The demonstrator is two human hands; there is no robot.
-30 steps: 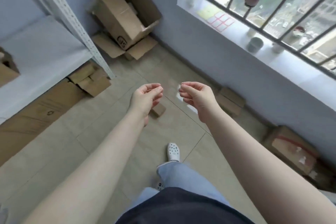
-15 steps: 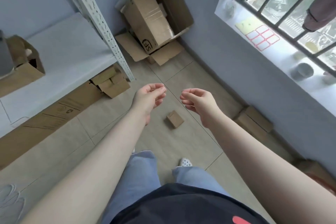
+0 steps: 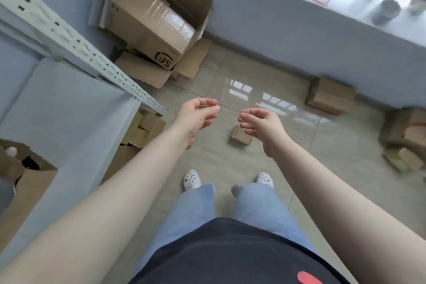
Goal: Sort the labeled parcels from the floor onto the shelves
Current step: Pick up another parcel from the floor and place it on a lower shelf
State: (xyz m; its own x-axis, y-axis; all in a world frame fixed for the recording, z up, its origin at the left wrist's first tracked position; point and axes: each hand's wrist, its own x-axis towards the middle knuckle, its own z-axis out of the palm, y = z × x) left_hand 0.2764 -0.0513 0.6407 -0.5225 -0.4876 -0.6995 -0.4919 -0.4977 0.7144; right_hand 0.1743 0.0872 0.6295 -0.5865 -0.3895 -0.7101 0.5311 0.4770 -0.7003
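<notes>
Both arms reach forward over the tiled floor (image 3: 265, 163). The left hand (image 3: 196, 117) and right hand (image 3: 262, 127) hang loosely curled, fingers apart, holding nothing. A small parcel (image 3: 239, 137) lies on the floor just beyond the white shoes (image 3: 192, 178), its right edge hidden behind the right hand; no label can be made out on it. Right of that parcel, a bigger box (image 3: 330, 95) sits against the wall, and further boxes (image 3: 408, 136) at the frame edge are blurred and cut off. Left of the parcel stands the shelf (image 3: 64, 108), with cartons half hidden beneath it.
</notes>
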